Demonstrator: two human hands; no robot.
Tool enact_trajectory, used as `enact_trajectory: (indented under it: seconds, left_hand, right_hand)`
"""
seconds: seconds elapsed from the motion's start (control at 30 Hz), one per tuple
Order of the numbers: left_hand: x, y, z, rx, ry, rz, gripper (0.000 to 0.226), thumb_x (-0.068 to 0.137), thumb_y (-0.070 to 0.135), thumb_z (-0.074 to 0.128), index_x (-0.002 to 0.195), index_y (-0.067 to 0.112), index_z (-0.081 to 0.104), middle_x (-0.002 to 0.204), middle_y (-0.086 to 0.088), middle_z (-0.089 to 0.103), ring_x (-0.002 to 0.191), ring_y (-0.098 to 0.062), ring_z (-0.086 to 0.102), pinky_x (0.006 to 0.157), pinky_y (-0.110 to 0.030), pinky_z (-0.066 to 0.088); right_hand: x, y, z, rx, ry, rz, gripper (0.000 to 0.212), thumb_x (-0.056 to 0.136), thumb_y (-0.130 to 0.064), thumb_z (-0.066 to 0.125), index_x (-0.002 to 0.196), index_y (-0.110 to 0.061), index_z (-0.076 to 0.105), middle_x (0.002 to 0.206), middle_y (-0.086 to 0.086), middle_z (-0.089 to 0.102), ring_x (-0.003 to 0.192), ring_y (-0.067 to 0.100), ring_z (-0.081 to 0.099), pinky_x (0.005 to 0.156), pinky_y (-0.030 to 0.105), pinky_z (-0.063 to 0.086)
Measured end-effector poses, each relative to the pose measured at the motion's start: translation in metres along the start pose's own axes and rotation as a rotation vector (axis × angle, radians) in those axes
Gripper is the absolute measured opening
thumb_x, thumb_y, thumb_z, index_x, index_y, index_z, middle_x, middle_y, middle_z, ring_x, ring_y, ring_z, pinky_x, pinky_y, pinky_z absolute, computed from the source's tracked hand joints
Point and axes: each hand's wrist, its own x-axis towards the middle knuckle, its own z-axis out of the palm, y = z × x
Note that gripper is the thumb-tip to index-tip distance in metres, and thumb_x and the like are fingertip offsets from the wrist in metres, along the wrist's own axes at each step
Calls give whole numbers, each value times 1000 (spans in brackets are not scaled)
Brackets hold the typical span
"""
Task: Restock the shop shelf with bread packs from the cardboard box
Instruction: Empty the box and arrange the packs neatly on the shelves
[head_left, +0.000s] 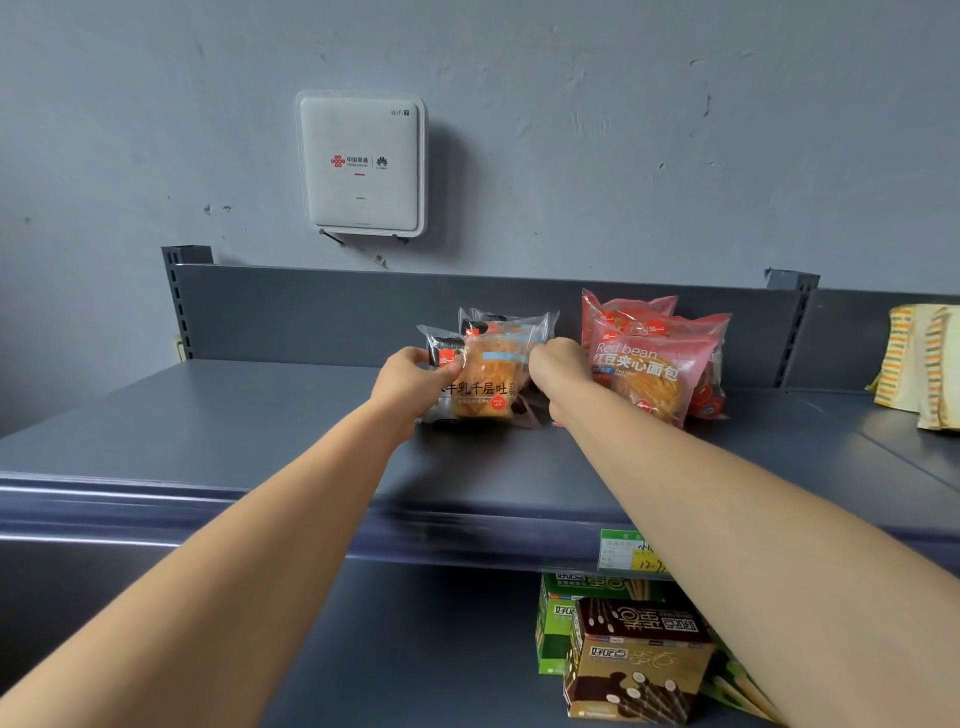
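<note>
Bread pack in left hand and right hand grip, beside red bean packs.

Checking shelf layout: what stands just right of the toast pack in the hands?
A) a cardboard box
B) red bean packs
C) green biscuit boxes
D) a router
B: pink red bean packs lean beside the toast pack that the left hand and right hand grip.

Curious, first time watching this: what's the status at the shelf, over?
Holding: left grip and right grip pinch front bread pack, upright on shelf. Red bean packs close at right, nothing blocking.
</note>
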Motion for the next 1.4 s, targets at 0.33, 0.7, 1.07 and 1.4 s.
enact_trajectory:
  seconds: [0.33, 0.7, 1.07, 1.4]
  left_hand:
    - [-10, 1, -7, 127, -16, 3, 60, 88, 28, 70, 139, 10, 45, 115, -7, 58, 96, -21, 58, 82, -30, 48]
    - [-32, 3, -26, 317, -59, 18, 41, 89, 25, 68, 123, 4, 59, 109, -14, 62, 89, -24, 53, 78, -32, 42]
    - [-104, 13, -36, 511, -23, 248, 21, 91, 24, 64, 106, 10, 71, 109, -4, 68, 93, -19, 58, 78, -29, 44]
    - [-223, 16, -18, 758, -31, 418, 18, 91, 19, 58, 99, 12, 73, 102, -7, 70, 96, -27, 62, 82, -34, 50]
  right_hand:
    - [-11, 0, -7, -133, -12, -90, 37, 93, -9, 45, 129, -9, 52, 122, 9, 60, 99, 26, 56, 71, 30, 43]
    - [-45, 4, -30, -212, 45, -168, 26, 92, -13, 56, 117, -8, 61, 120, 8, 62, 103, 23, 55, 81, 33, 46]
    - [-108, 19, -75, -291, -47, -195, 11, 86, -14, 58, 86, -17, 69, 72, -6, 59, 76, 21, 55, 64, 29, 44]
    - [-191, 52, -165, -551, -16, -280, 15, 91, -19, 59, 99, -16, 71, 109, 0, 68, 101, 21, 61, 78, 33, 50]
